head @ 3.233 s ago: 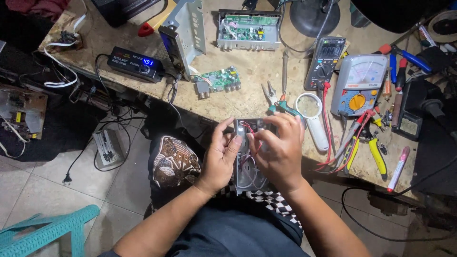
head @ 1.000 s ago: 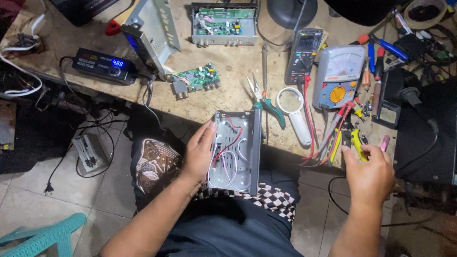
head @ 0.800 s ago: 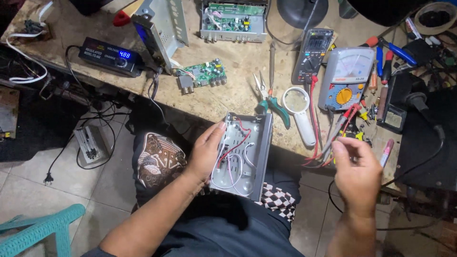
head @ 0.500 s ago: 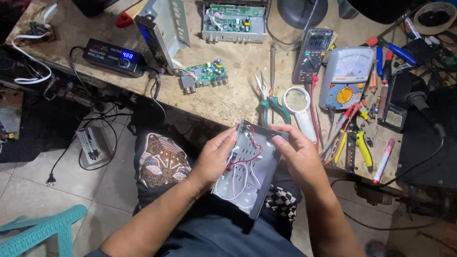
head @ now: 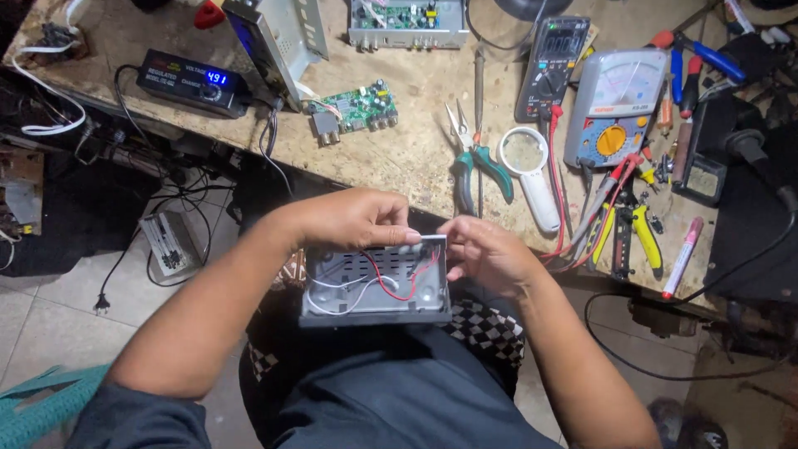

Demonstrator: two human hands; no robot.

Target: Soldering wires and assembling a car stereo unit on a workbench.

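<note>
Cluttered workbench (head: 416,158): pliers (head: 474,158), magnifier (head: 532,170) nearby; hands pinching grey case (head: 374,287).

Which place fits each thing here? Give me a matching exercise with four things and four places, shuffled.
Things:
1. grey case
2. pliers
3. circuit board
4. magnifier

Places:
A. on the bench, just right of the pliers
B. over the lap, between both hands
C. on the bench, left of the magnifier
D. on the bench, left of the pliers, near the upright metal chassis

Pairs: 1-B, 2-C, 3-D, 4-A
</note>
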